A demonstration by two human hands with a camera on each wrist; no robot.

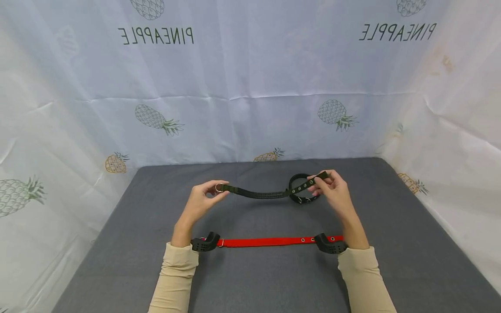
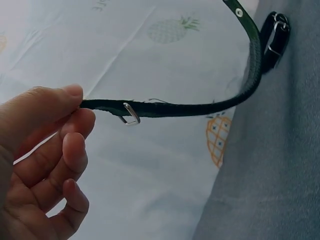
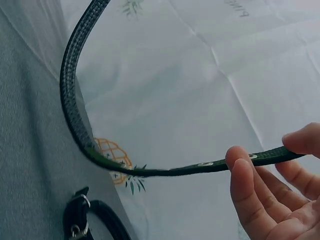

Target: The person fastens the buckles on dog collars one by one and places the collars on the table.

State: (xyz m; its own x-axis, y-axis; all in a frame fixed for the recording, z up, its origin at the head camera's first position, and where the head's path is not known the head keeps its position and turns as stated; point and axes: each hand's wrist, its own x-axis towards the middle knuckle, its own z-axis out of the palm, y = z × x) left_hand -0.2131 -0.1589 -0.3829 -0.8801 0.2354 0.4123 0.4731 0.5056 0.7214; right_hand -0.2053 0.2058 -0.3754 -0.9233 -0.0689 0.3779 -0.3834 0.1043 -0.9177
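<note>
Strap (image 1: pixel 260 195), dark, sags from left hand (image 1: pixel 200 201) pinching its ringed end to right hand (image 1: pixel 333 191) pinching its holed end. Light, even pull should straighten it without twist. Black collar (image 1: pixel 303 200) just left of right hand, red strap (image 1: pixel 266 242) bodyward of both, on counter (image 1: pixel 270 278).

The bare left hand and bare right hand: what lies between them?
In the head view, a dark green strap with black ribbed middle spans from left hand to right hand; a looped black buckled strap lies partly behind it.

Dark green eyeleted strap (image 1: pixel 260 195) — unfastened, aloft, sagging mid-length
</note>
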